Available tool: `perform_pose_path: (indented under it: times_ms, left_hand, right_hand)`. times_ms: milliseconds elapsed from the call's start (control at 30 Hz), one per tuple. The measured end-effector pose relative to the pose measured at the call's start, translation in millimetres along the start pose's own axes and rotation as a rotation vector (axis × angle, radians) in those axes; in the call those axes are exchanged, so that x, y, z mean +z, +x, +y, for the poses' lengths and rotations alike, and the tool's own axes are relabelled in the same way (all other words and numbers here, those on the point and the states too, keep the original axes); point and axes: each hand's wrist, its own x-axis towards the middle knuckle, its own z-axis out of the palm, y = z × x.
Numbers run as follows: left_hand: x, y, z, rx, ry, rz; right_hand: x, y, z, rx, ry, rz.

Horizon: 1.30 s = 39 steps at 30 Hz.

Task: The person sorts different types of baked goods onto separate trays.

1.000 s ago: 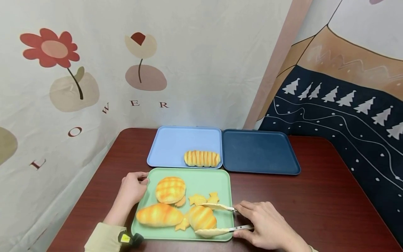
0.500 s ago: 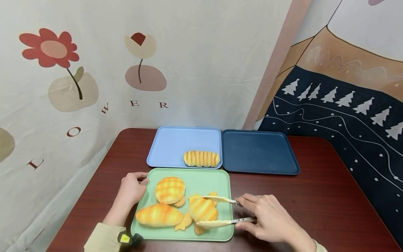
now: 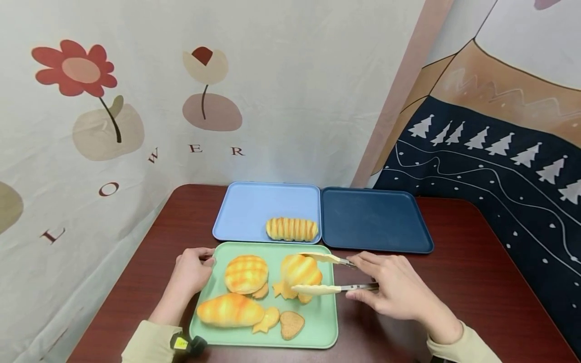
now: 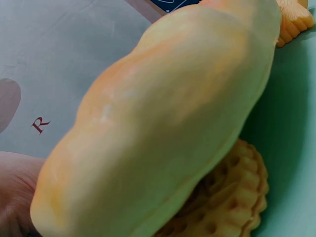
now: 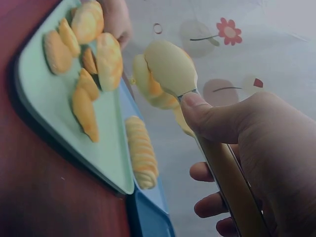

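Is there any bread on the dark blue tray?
No, the dark blue tray shows only its bare surface; the striped loaf lies on the light blue tray beside it.

Person's 2 bare hands in view, no gloves, no rings seen. Left hand (image 3: 192,270): short nails, forearm in pale olive-beige long sleeve (image 3: 147,344) ending at wrist. Small black device (image 3: 187,345) with yellow label strapped at left cuff, near edge of head view. Right hand (image 3: 396,293): same pale olive-beige sleeve (image 3: 455,349), cuff at wrist, loose fabric. Right wrist view: thumb (image 5: 210,117) with short trimmed nail, fingers bare.
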Motion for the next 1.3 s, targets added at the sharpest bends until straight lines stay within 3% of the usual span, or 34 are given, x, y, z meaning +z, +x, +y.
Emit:
perform_pose_path:
  times_ms: [800,1300]
  left_hand:
    - [-0.8,0.0,0.5,-0.020,-0.016,-0.010]
    - [0.3,0.5,0.0,-0.020,-0.024,-0.004]
  right_hand:
    - [-15.7,36.8,34.9,0.097,-0.051,0.009]
    - [-16.9,77.7,65.2,0.171,-0.072,-0.038]
